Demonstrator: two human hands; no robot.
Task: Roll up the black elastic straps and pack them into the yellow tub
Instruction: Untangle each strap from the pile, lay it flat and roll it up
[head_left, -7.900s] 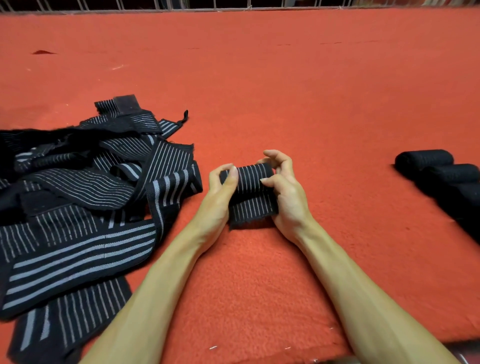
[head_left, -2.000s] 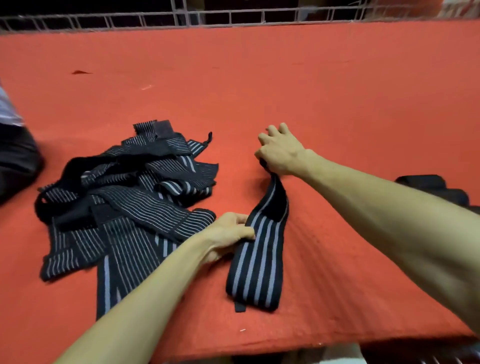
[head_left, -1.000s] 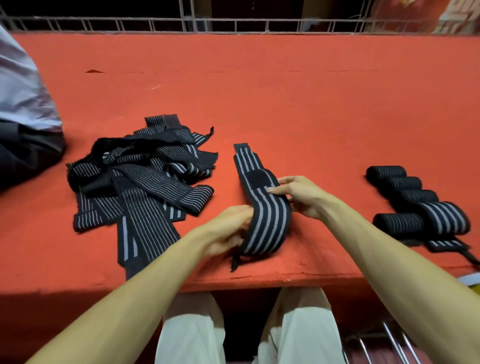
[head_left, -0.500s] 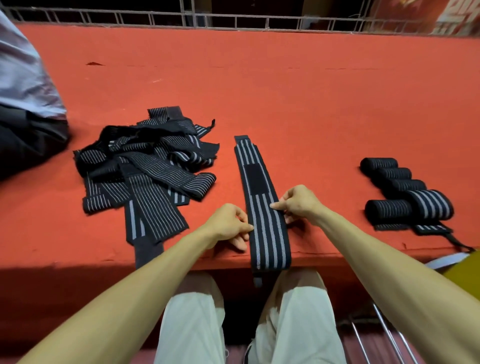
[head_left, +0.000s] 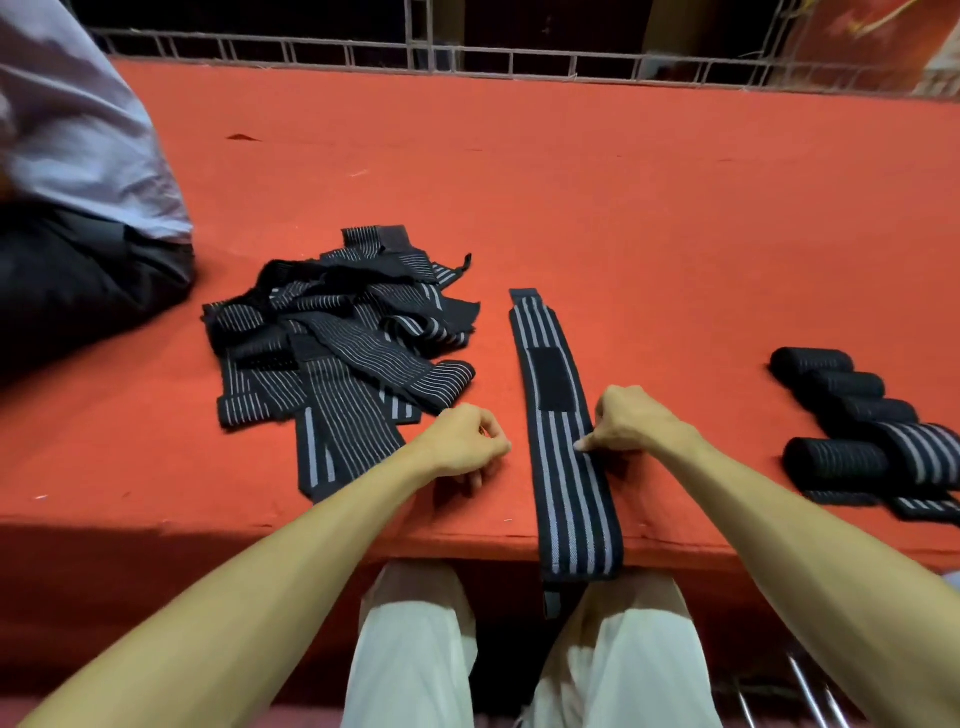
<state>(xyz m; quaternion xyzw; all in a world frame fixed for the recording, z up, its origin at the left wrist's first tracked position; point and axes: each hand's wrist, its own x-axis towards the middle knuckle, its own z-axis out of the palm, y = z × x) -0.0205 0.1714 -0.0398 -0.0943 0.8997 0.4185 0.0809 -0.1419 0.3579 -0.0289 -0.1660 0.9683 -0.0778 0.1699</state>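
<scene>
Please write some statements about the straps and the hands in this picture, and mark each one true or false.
1. The near end of the flat strap hangs over the edge of the table. True.
2. The left hand grips this strap. False: it is curled beside the strap and holds nothing.
3. Rolled straps lie on the right side. True.
4. The loose straps are piled right of the flat strap. False: the pile is on its left.

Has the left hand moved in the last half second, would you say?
Yes: the left hand drew left, off the flat strap and nearer the loose strap pile.
</scene>
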